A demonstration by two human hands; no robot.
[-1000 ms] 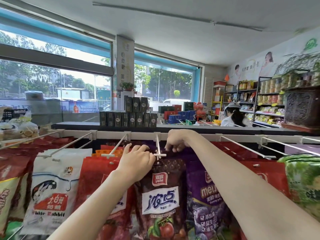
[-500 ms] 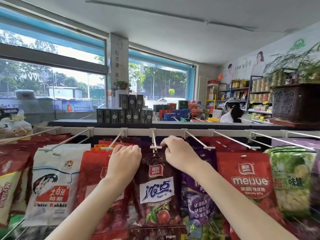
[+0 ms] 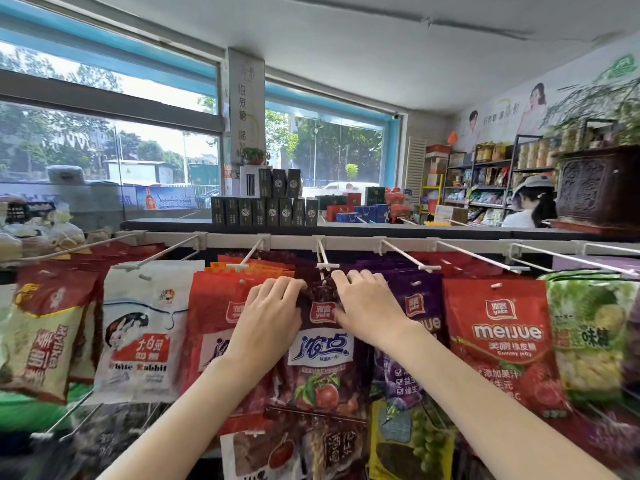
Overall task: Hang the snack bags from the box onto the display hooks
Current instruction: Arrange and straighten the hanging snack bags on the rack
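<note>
The left hand [image 3: 268,315] is laid on the upper left part of a dark maroon snack bag [image 3: 322,355], its fingers curled over the bag's top edge, so that the bag is gripped from the left. The right hand [image 3: 367,306] is placed on the opposite side, its fingers bent over the upper right corner of the same bag and its thumb pressed against the bag's face; the bag is thus held between both hands, with its crumpled top strip seen in the gap between the fingertips. That strip is positioned just below the T-shaped tip of a white display hook [image 3: 325,261], which is fixed to a white rail [image 3: 346,241] and is angled toward the camera; whether the bag's hole is already threaded on the hook cannot be told. Behind the left hand a red bag [image 3: 214,323] is hung, and further left a white rabbit-printed bag [image 3: 145,334] is suspended from its own hook. To the right of the held bag a purple bag [image 3: 420,306] is partly covered by the right wrist, and beyond it a red gummy bag [image 3: 502,341] and a green bag [image 3: 592,337] are hung side by side. Above the rail, dark boxes [image 3: 265,211] are stacked on a counter before the windows.
</note>
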